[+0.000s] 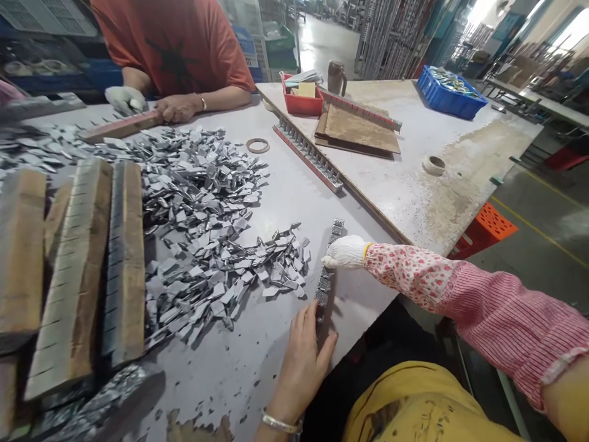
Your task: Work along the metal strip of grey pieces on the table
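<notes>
A narrow strip [324, 283], dark grey and glittery with crosswise notches, lies on the white table before me. My left hand [304, 347], bare with a bracelet at the wrist, grips its near end between fingers and thumb. Over the strip's upper part is my right hand [348, 253] in a white glove, its fingers closed together at the strip. Whatever those fingertips hold, if anything, is too small to make out. Left of the strip spreads a large heap of small flat grey metal pieces [202, 209], with a smaller cluster [288, 264] nearest my hands.
Slotted wooden bars [73, 264] are stacked at left. A notched strip [308, 156] rests along the table's raised seam. Across the heap, a person in an orange shirt [175, 49] handles another bar [122, 127]. Further off are a red bin [301, 101], boards [359, 132] and a blue crate [448, 101].
</notes>
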`<state>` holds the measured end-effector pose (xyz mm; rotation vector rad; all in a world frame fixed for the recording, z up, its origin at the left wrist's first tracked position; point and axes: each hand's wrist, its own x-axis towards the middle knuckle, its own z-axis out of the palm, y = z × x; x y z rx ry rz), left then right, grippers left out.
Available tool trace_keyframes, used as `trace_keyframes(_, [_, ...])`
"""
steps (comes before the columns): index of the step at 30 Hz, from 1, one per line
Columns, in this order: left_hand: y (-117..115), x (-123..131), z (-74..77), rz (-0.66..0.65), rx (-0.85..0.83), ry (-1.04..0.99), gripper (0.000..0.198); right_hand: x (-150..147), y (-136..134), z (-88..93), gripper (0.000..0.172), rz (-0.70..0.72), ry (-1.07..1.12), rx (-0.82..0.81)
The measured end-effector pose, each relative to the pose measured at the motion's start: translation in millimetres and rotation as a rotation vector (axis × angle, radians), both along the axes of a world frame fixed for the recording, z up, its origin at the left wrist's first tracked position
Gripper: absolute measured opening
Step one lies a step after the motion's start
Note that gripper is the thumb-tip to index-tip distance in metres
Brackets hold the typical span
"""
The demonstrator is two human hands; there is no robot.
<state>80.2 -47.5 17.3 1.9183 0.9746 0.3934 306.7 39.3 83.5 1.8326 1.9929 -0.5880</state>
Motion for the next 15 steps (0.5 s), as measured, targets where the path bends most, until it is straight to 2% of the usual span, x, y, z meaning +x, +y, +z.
trace_keyframes(5, [1, -2, 4.1, -0.007, -0.023, -0.009, 0.057, -12, 4, -9.2, 0.05, 0.035, -0.054, 0.01])
trace_keyframes(7, [9, -5, 9.0, -0.018, -0.072, -0.025, 0.055, -13, 1, -12.3, 0.052, 0.025, -0.051, 0.022])
trace_keyframes(9, [23, -6, 13.8, 0.026, -0.087, -0.008, 0.05, -12, -4, -12.4, 0.056, 0.015, -0.042, 0.048])
trace_keyframes(12, [52, 0, 15.3, 0.177, 0.096, 0.165, 0.04, -6, -9, -8.3, 0.063, 0.01, 0.021, 0.073])
trace_keyframes(15, [78, 12, 8.2, 0.268, 0.24, 0.322, 0.032, 4, -14, -2.2, 0.071, -0.085, 0.146, 0.051])
